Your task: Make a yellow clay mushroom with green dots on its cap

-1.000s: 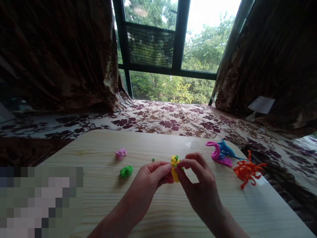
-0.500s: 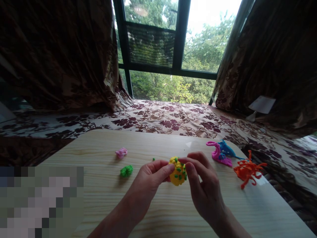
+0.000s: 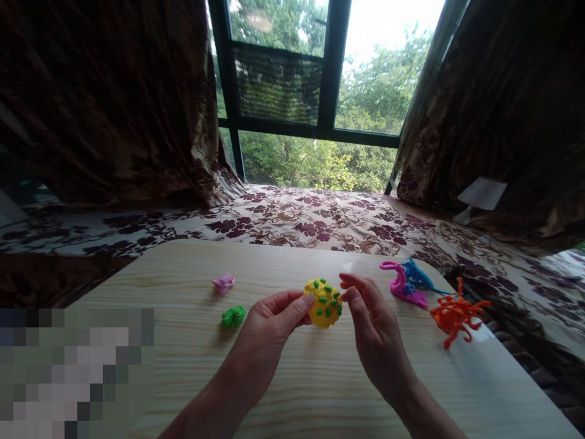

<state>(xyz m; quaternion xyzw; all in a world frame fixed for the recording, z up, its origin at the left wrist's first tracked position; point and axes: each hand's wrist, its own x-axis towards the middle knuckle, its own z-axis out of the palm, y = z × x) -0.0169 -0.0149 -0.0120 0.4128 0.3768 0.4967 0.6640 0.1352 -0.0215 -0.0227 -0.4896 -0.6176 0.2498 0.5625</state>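
Between the thumb and fingers of my left hand (image 3: 276,314) is a rounded yellow clay piece (image 3: 323,314) with a bumpy edge. Several small green bits sit on its face. My left fingertips behind it are mostly hidden. My right hand (image 3: 372,314) hovers just beside the right edge of the piece, fingers loosely bent and thumb apart, with nothing visible in it. Left of my left hand, a crumpled green clay lump (image 3: 233,316) lies on the table, and a pink clay lump (image 3: 223,282) lies farther back.
On the right of the pale wooden table (image 3: 292,390) lie a magenta clay shape (image 3: 404,289), a blue clay shape (image 3: 419,275) and an orange many-armed clay shape (image 3: 459,314). Floral fabric (image 3: 315,219) spreads behind, below a window. A small white lamp (image 3: 482,194) stands at the right.
My right fingers have drawn back from the face of the yellow piece. My left hand has shifted it slightly up and left. The small green dot on the table no longer shows.
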